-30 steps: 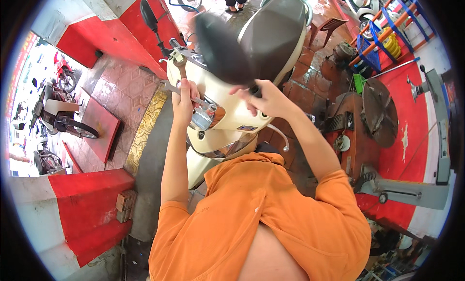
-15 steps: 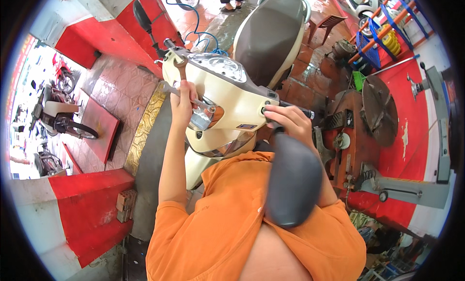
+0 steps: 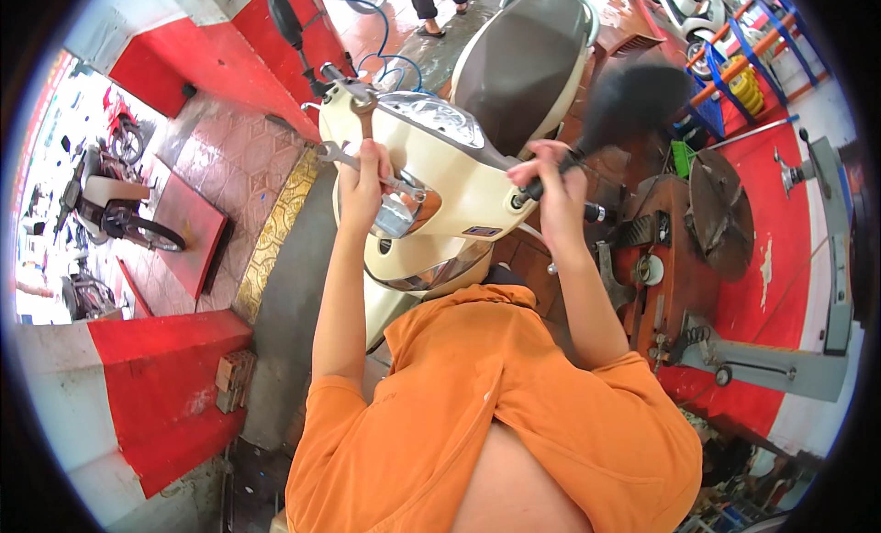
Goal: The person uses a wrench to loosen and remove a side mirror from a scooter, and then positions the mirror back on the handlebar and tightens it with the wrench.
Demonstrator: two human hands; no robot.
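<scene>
My left hand (image 3: 362,191) is closed around two metal wrenches. One wrench (image 3: 365,120) points up toward the far mirror mount, while the other wrench (image 3: 402,186) crosses the hand, over the front of a cream scooter (image 3: 473,195). My right hand (image 3: 556,189) grips the stem of a black side mirror (image 3: 638,111) at the scooter's nearer handlebar mount. The mirror's head is blurred and points away to the right. On the far handlebar a second black mirror (image 3: 285,17) stands upright.
A red-brown machine with a round disc (image 3: 720,212) stands to the right of the scooter. Red and white wall blocks (image 3: 170,386) are at the left, beside a red ramp (image 3: 191,239). A blue hose (image 3: 390,51) lies behind the scooter; a person's legs (image 3: 425,5) show beyond.
The near mirror has swung round from pointing toward me to pointing away at the right, with my right hand turning its stem. My left hand still holds the wrenches.
</scene>
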